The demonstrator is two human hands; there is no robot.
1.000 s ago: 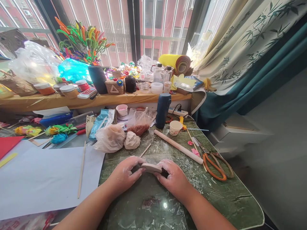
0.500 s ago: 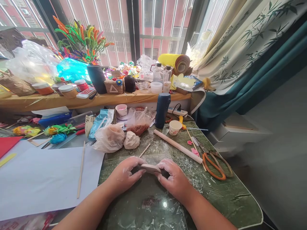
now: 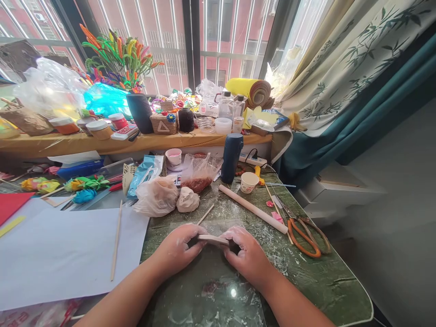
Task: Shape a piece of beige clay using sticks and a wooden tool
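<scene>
Between my hands is a flat, pale piece of clay (image 3: 214, 240), held edge-on just above the table. My left hand (image 3: 180, 247) pinches its left end between thumb and fingers. At the other end, my right hand (image 3: 243, 252) grips it the same way. White residue coats the fingers of both hands. Beyond them a white lump of clay (image 3: 188, 200) rests beside a plastic bag (image 3: 156, 196). A thin wooden stick (image 3: 206, 214) lies just past my left hand, and a rolling pin (image 3: 252, 209) lies slantwise behind my right.
Scissors with orange handles (image 3: 308, 238) lie at the table's right edge. A paper cup (image 3: 249, 182) and a dark blue bottle (image 3: 232, 158) stand farther back. White paper (image 3: 68, 254) with a stick (image 3: 116, 240) on it covers the left. Jars and craft items crowd the sill (image 3: 190, 140).
The clay piece has tilted slightly between my fingers and now shows more of its edge. Both hands keep their hold in nearly the same place. The view has shifted slightly.
</scene>
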